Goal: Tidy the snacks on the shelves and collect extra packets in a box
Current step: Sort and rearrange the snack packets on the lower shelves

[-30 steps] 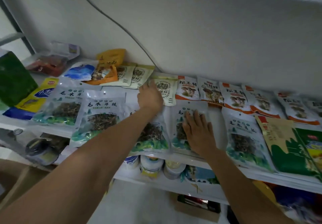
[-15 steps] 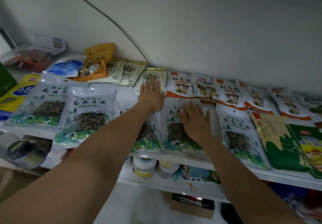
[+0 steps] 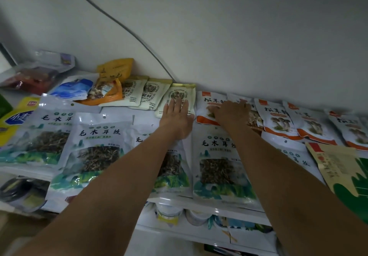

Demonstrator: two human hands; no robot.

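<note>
Indoors, a white shelf (image 3: 119, 110) against a grey wall (image 3: 239, 36) carried two rows of snack packets. Large wood-ear fungus packets (image 3: 97, 152) lay flat and overlapping along the front edge, with both forearms (image 3: 139, 166) reaching across them. Behind, to the right, ran a row of orange-trimmed mushroom packets (image 3: 276, 116); to the left lay three cream pouches (image 3: 133, 92) with gold tops. The person's right hand (image 3: 232, 114) rested on the leftmost orange-trimmed packet (image 3: 207, 104), fingers spread and gripping nothing, though blur softened them. The left hand (image 3: 176, 116) lay palm down, fingers straight and together, on the rightmost cream pouch (image 3: 180, 94), just beside that packet.
</note>
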